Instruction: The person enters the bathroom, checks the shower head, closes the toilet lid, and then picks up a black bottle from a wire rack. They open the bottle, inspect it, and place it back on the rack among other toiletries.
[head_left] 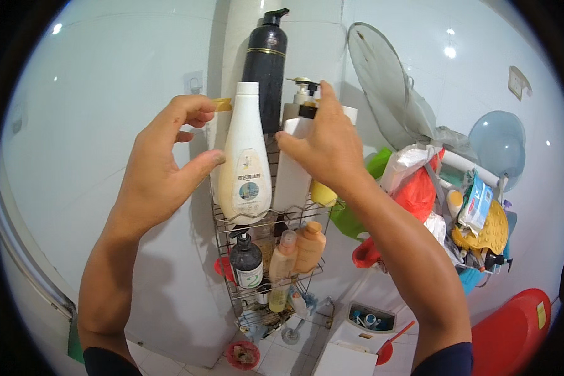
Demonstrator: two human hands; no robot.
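Note:
A white bottle with a tapered neck (247, 138) stands upright on the top tier of a wire rack (222, 250). My left hand (163, 163) is at its left, thumb and curled fingers apart, thumb tip at the bottle's side. My right hand (329, 141) is over the upper right of a white pump bottle (291, 178). Its thumb points left across the bottle and its index finger points up, spread apart; the other fingers are mostly hidden. Behind the tapered bottle rises a tall black pump bottle (266, 69). A pale container with a yellow top (220, 106) is partly hidden beside my left fingers.
Lower on the rack stand a dark pump bottle (245, 260), a clear yellowish bottle (282, 266) and an orange bottle (310, 244). Bags and a yellow mat (482, 229) hang at right. Below are a red basin (511, 338) and a pink bowl (242, 355).

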